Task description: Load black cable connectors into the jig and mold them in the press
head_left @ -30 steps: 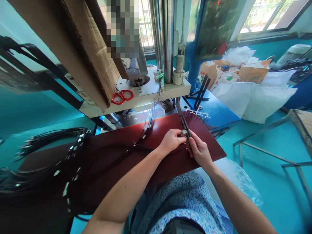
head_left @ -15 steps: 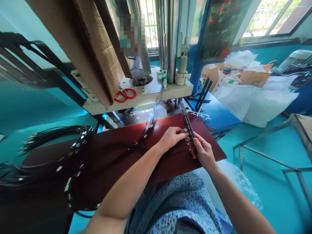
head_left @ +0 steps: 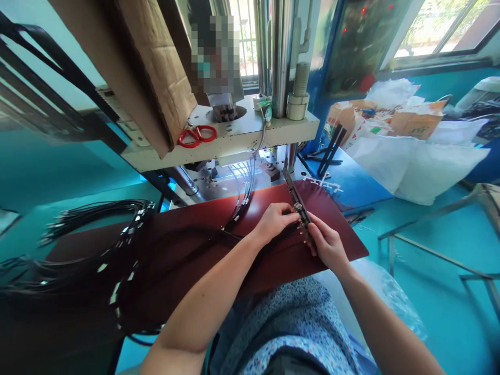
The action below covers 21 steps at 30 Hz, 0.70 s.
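**Two hands on one narrow bar**

Nearest to me, at the bottom centre of the frame, I see a flowered garment point(head_left: 289, 323) with both forearms reaching up over it. Just right of centre the two hands meet. My right hand point(head_left: 327, 244) is clenched around the near end of a dark narrow bar point(head_left: 292, 191), fingers wrapped over it. My left hand point(head_left: 275, 221) comes in from the left, thumb and fingertips pinched on a small shiny metal clip point(head_left: 298, 207) that sits on the bar just above the right hand. The bar lies slanted on a dark red board point(head_left: 203, 229), and its far end runs up toward the machine.

A bundle of black cords point(head_left: 97, 250) with pale tags sprawls over the board in the lower left. A few of them run up the middle of the frame toward the machine.

Beyond the board stands a press with a white plate point(head_left: 242, 143) and steel columns point(head_left: 282, 52). Red-handled scissors point(head_left: 197, 135) lie on the plate. A cardboard sheet point(head_left: 156, 67) leans in from the upper left. White bags point(head_left: 414, 156) are heaped at the right.
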Each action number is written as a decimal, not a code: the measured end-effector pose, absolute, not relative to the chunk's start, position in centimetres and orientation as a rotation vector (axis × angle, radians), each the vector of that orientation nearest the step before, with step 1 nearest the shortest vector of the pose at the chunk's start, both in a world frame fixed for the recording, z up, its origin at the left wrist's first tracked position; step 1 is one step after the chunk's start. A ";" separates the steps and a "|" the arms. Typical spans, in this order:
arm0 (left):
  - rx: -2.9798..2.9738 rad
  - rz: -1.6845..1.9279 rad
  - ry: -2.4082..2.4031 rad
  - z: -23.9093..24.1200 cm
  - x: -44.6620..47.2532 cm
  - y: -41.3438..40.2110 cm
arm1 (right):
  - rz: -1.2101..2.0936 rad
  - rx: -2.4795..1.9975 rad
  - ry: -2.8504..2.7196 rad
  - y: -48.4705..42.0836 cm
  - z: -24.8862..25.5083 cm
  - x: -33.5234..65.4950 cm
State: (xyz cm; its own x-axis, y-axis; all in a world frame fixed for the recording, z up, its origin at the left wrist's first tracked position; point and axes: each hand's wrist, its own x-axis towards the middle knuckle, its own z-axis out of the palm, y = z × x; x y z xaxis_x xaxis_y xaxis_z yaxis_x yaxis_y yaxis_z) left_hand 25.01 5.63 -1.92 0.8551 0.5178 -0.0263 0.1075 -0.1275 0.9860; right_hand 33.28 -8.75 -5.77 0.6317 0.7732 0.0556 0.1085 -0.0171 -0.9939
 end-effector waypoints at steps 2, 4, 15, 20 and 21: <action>1.557 0.394 0.454 -1.8 25.0 5.7 | 0.642 -1.460 -0.700 -8.8 -5.8 33.3; 1.547 0.406 0.462 -1.7 25.0 5.9 | 0.644 -1.405 -0.642 -8.8 -5.9 33.4; 2.112 0.618 0.552 -1.6 24.9 5.3 | 0.665 -1.349 -0.596 -9.1 -6.0 33.5; 1.925 0.454 0.589 -0.8 25.4 5.5 | 0.681 -1.355 -0.612 -9.2 -5.8 33.4; 1.848 0.418 0.585 -0.8 25.6 5.6 | 0.685 -1.364 -0.617 -9.2 -5.7 33.4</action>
